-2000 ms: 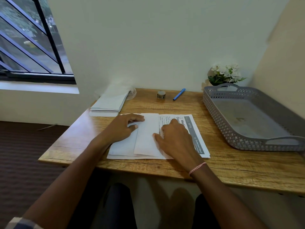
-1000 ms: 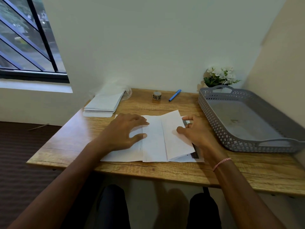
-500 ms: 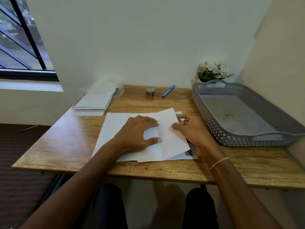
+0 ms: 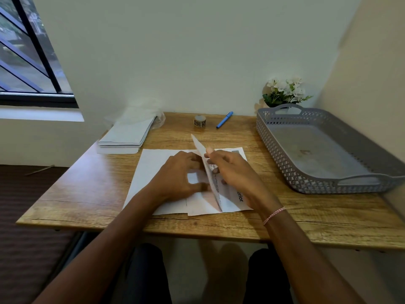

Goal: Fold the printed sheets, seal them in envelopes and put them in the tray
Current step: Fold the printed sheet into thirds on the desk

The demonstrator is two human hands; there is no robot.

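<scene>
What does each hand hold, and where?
The right hand pinches the raised flap of the printed sheet near its far edge; the left hand only presses the sheet down.

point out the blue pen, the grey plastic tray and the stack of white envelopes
blue pen (image 4: 224, 120), head view, middle of its barrel
grey perforated plastic tray (image 4: 270, 148), head view, its lattice side wall
stack of white envelopes (image 4: 129, 132), head view, face of the top envelope
</scene>
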